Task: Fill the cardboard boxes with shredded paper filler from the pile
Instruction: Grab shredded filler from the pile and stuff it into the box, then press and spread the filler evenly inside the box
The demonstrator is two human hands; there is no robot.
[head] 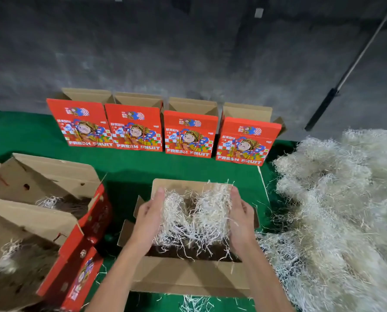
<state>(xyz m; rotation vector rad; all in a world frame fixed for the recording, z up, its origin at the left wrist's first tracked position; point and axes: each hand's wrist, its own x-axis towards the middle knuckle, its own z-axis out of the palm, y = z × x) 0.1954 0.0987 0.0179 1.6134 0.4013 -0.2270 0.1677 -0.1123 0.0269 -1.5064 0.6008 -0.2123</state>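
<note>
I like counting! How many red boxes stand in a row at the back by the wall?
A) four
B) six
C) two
A: four red boxes stand upright side by side on the green mat, each marked FRESH FRUIT, behind the box being filled.

I have one head-worn wide-angle view, pitched forward and down, close above the open box (pixel 194 273) at 6 o'clock; the wall (pixel 188 52) fills 12 o'clock.

Box row (pixel 163 129) blocks rear; green mat (pixel 129 167) btwn free
</note>
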